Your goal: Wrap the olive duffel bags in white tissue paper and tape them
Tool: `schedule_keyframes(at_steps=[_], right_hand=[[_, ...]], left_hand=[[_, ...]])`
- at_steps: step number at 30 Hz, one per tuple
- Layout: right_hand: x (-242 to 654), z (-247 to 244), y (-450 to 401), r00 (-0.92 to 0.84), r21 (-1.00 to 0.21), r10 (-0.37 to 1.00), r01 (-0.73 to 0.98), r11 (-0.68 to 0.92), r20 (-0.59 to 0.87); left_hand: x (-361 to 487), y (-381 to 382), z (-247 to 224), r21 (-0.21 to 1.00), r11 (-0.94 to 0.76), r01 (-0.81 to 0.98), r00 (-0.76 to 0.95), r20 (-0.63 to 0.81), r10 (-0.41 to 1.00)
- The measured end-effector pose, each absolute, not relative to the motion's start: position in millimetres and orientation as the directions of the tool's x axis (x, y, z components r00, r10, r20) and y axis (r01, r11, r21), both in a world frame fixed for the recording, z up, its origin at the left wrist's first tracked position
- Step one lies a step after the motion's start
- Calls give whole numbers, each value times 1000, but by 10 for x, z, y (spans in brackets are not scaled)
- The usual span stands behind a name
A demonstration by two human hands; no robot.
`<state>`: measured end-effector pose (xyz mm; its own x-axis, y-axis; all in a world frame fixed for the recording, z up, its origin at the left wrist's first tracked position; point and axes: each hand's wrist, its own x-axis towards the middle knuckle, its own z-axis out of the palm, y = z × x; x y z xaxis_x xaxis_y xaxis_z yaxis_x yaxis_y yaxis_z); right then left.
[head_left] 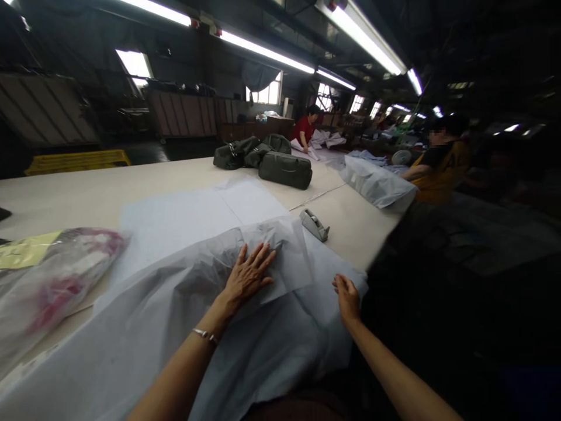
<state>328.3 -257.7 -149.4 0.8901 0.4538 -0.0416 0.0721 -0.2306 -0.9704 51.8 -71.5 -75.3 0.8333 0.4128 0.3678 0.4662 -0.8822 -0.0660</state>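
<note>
My left hand (250, 273) lies flat, fingers stretched, on a thin whitish sheet (193, 266) that looks like paper or plastic. The sheet is wrinkled over something dark whose kind I cannot make out. To the right, my right hand (348, 295) is closed, its fingers curled together above the pale sheet's right part; whatever may be in them is too small or hidden to see. A grey tape dispenser (314, 225) stands on the table just beyond, between the two hands. More pale sheet (205, 207) is spread flat under and behind the wrinkled one.
Dark green bags (284, 169) sit farther back on the long pale table (175, 172). At left lies a clear plastic bag (56, 286) with pink and yellow contents. Across the table, a person in red (304, 128) handles cloth; at right stands a person in yellow (442, 166) beside a grey-wrapped bundle (377, 181).
</note>
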Motion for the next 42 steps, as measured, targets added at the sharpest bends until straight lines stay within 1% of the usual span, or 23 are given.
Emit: schedule_keyframes(at_steps=[3, 5, 7, 9, 11, 13, 15, 19, 21, 24, 29, 33, 39, 42], right_hand=[[3187, -1918, -3392, 945, -931, 231, -144, -335, -229], [3049, -2174, -3849, 917, -881, 155, -291, -372, -368], [2865, -2408, -4178, 823, -803, 155, -464, -374, -547], [2668, -2601, -4355, 684, -711, 220, -612, -346, -696], [2491, -2732, -4386, 568, -652, 325, -693, -306, -756], [2356, -2797, -4312, 492, -630, 436, -731, -263, -753], [2267, -2813, -4195, 458, -612, 496, -763, -206, -738], [2176, -2789, -4058, 472, -563, 488, -825, -49, -734], [2151, -2763, -4085, 464, -542, 494, -840, -18, -735], [2136, -2667, -4188, 465, -554, 512, -832, -25, -722], [2150, -2386, -4295, 456, -593, 602, -804, -37, -656], [2129, -2230, -4375, 467, -623, 583, -778, -86, -664], [2199, -1972, -4590, 379, -593, 596, -777, -211, -708], [2270, -1805, -4549, 374, -586, 588, -780, -218, -717]], left_hand=[[533, -724, -737, -34, -885, 465, 835, 349, 425], [531, -730, -720, -37, -888, 458, 838, 350, 418], [523, -736, -705, -47, -888, 456, 839, 354, 413], [518, -739, -699, -64, -887, 458, 840, 357, 408], [520, -739, -698, -87, -884, 460, 842, 359, 403], [527, -738, -699, -106, -881, 461, 844, 360, 398], [534, -739, -694, -117, -877, 466, 843, 359, 400], [538, -763, -674, -151, -864, 481, 841, 358, 406], [537, -783, -666, -170, -854, 492, 838, 359, 412], [538, -809, -661, -179, -847, 501, 835, 359, 417], [541, -811, -663, -159, -844, 513, 827, 355, 436], [547, -813, -668, -145, -835, 531, 819, 343, 461], [565, -871, -668, -100, -830, 549, 801, 345, 489], [569, -888, -673, -82, -830, 552, 793, 359, 492]])
